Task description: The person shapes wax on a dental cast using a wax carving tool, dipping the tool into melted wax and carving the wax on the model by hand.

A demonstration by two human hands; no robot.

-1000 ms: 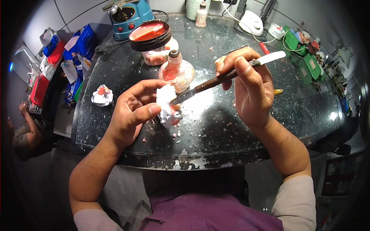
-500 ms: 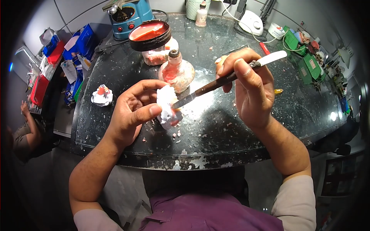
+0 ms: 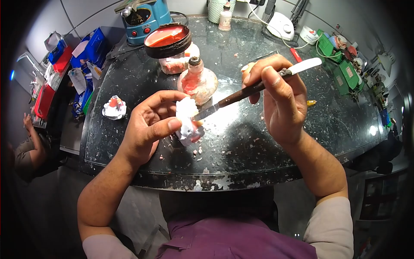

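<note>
Evidently, we find work under way at the black, chip-marked, curved table (image 3: 276,166). We record a blue metal machine (image 3: 160,17) at its far left edge. The left hand (image 3: 148,121) grips its piece between thumb and fingers; the right hand (image 3: 282,97) is closed on a tool. A dark-rimmed round dish of glossy red material (image 3: 172,51) and a squat, red-smeared glass flask (image 3: 202,86) stand beyond the left hand, towards the far edge. The brown-handled, white-ended metal knife (image 3: 241,93) has its blade at the piece, apparently touching.

That irregular white piece with pinkish patches (image 3: 184,113) is held above the table, left of centre towards the near edge. We judge it partly worked; how much remains, we cannot tell. A smaller white piece with an orange-red top (image 3: 114,108) sits near the left edge, untouched by either hand; whether it is finished, we cannot say. Pale crumbs (image 3: 195,152) lie near the near edge.
</note>
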